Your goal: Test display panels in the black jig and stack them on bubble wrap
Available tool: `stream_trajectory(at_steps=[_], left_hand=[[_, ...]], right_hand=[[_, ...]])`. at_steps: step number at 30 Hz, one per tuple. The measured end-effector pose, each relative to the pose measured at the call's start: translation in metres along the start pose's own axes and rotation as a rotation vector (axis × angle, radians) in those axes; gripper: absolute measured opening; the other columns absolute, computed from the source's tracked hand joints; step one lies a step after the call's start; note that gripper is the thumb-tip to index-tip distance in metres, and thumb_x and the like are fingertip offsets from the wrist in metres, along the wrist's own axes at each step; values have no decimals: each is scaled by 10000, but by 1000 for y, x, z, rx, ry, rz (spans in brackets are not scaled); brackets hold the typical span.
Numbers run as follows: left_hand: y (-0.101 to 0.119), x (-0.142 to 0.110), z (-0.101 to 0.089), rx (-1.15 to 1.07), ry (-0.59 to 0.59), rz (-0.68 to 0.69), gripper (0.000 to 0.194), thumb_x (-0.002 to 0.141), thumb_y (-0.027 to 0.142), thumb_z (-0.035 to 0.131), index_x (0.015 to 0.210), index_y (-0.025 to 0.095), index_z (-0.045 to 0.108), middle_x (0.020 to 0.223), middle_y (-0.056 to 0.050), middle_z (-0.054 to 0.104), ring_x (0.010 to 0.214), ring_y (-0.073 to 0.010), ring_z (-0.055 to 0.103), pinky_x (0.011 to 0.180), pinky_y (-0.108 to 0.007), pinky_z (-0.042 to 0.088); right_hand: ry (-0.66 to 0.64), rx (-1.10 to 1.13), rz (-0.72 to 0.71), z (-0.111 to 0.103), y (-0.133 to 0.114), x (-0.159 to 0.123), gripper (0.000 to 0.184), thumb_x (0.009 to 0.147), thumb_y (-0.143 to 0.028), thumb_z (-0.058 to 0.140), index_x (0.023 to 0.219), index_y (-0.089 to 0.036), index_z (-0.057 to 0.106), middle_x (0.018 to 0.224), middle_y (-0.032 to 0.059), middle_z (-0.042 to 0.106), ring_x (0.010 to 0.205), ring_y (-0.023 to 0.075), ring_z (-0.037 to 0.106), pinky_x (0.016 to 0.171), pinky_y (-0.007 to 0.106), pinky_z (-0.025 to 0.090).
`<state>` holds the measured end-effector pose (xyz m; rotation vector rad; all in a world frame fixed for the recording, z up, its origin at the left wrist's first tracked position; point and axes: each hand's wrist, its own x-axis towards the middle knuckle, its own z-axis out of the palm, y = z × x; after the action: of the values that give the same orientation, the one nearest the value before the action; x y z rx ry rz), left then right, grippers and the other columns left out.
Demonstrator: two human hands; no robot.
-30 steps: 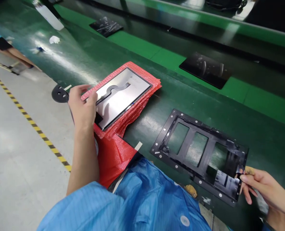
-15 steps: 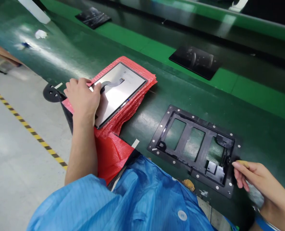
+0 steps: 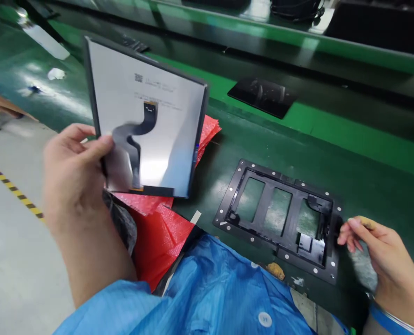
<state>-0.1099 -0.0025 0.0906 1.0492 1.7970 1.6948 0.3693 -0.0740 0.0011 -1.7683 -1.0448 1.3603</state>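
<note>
My left hand grips an LCD display panel by its left edge, thumb on the silvery back. The panel is raised and tilted, with a dark flex cable curving across it. Beneath it, partly covered, lie red bubble-wrap bags. A black plastic frame with three rectangular openings and white dots round its rim rests flat on the green bench. Just off the frame's right edge is my right hand, its fingers curled against the thumb; whether something small is between them I cannot make out.
A dark glossy plate lies on the bright green strip behind the frame, and another dark piece farther left. A crumpled white scrap is on the bench at left. Someone's arm shows at the far left edge.
My left hand has lifted the display panel off the red bubble-wrap stack and tilted it up, towards me. My right hand stays beside the frame, having shifted only slightly.
</note>
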Motion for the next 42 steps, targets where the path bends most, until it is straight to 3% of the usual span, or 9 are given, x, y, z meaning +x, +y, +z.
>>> stream_trajectory(at_steps=[3,7,13,18,26,31,34,38,42], left_hand=[[-6,-34,29,-220,-285,-160,490,505,164,840,940,166,614,633,23,670,484,-124,585,470,-206,507],[-23,-79,75,-307,-513,-386,523,525,264,920,947,182,623,652,3,706,494,-156,646,478,-220,560],[-33,-106,103,-299,-760,-395,416,631,325,906,961,209,681,684,-5,722,536,-184,691,497,-231,594],[-32,-110,104,-232,-811,-375,414,647,368,889,985,230,695,685,-6,718,526,-208,694,455,-254,589],[-30,-114,113,-167,-781,-386,381,599,335,883,939,301,714,721,24,743,553,-228,709,457,-274,602],[-24,-107,123,-185,-717,-466,366,500,264,871,832,332,731,593,77,683,463,-146,645,471,-171,565],[-18,-99,125,-254,-674,-473,363,504,193,817,832,332,742,722,88,728,559,-125,682,556,-132,578],[-12,-93,128,-256,-689,-520,456,529,197,751,968,321,760,1138,49,741,1058,-275,716,797,-249,632],[-12,-98,135,-288,-674,-559,477,520,163,741,979,291,750,1158,16,734,1166,-297,669,899,-268,619]], right_hand=[[145,88,-150,24,-5,-2,323,740,-512,789,748,-200,706,608,68,661,472,142,544,452,265,419],[193,-43,-398,63,-23,-8,237,834,-423,679,895,-194,687,667,27,697,511,125,578,529,253,475],[327,-494,-633,86,-39,-7,169,913,-281,565,1008,-220,690,735,3,726,587,124,625,609,246,438],[428,-677,-651,87,-32,-11,126,943,-253,532,949,-226,656,718,-3,718,623,148,655,585,254,383],[269,-717,-427,86,-33,-7,80,936,-233,489,918,-227,566,676,-5,686,611,164,648,583,258,371],[104,-173,-278,58,-23,-17,168,913,-402,450,889,-237,471,578,-46,608,460,127,545,529,249,419],[417,-141,-92,14,0,-32,345,825,-573,485,905,-238,472,541,-47,574,457,144,530,501,270,430],[644,-302,98,-40,35,-44,264,793,-486,527,822,-224,507,474,-41,529,429,149,483,487,272,369],[782,-481,209,-52,48,-46,141,750,-355,587,720,-219,564,478,-19,518,475,161,475,522,280,323]])
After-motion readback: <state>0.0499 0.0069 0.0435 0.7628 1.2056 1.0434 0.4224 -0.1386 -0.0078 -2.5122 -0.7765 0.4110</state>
